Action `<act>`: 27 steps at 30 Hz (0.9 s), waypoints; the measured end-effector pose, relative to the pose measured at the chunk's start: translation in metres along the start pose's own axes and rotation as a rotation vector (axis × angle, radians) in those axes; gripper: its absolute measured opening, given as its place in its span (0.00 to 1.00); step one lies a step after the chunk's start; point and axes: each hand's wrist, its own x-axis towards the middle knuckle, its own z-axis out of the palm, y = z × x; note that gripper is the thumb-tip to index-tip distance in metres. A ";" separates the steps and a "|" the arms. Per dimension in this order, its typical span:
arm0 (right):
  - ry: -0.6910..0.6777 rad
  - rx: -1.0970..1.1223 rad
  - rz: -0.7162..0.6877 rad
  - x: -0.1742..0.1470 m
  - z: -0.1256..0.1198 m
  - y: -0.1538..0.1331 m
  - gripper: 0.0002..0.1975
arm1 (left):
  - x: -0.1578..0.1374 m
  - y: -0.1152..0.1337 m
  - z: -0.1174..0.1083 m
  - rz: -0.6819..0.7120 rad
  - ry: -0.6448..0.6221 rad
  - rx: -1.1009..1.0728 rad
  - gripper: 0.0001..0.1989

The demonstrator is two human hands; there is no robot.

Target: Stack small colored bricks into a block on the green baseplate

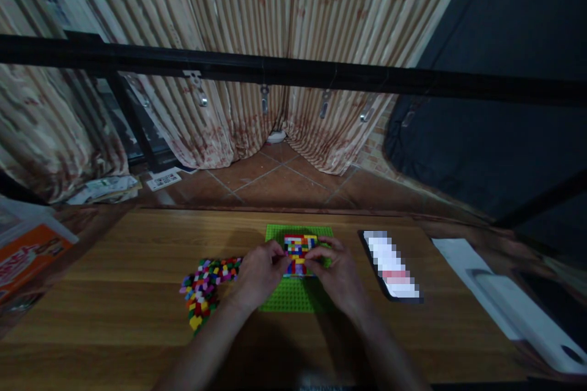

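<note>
A patch of small multicoloured building bricks (299, 249) is built up on a green studded baseplate (293, 300), which lies on the wooden table. My left hand (259, 272) is at the patch's left edge, with thumb and forefinger pinched together against the bricks. From the right, my right hand (338, 275) reaches over the patch, its thumb and forefinger pinched close above the bricks. Whatever lies between either hand's fingertips is too small or hidden to name. Loose bricks (204, 287) in many colours form a heap left of the baseplate, partly behind my left hand and forearm.
A phone (389, 266) with a blurred screen lies right of the baseplate. The wooden table (114, 293) ends at a back edge. White objects (518, 311) are at the right, an orange package (32, 256) at the left. A black metal bar (284, 70) with hooks crosses before curtains.
</note>
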 end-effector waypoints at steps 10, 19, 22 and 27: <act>-0.052 0.068 0.048 0.003 -0.001 0.000 0.03 | 0.004 0.000 0.012 -0.072 0.052 0.091 0.13; -0.075 0.072 0.068 0.004 0.000 0.004 0.05 | 0.007 0.002 0.013 -0.118 0.061 0.041 0.12; -0.086 0.074 0.065 0.004 0.000 0.003 0.05 | 0.005 0.002 0.015 -0.113 0.070 0.052 0.12; -0.126 0.086 0.086 0.004 -0.002 0.003 0.06 | 0.003 0.003 0.014 -0.089 0.063 0.086 0.13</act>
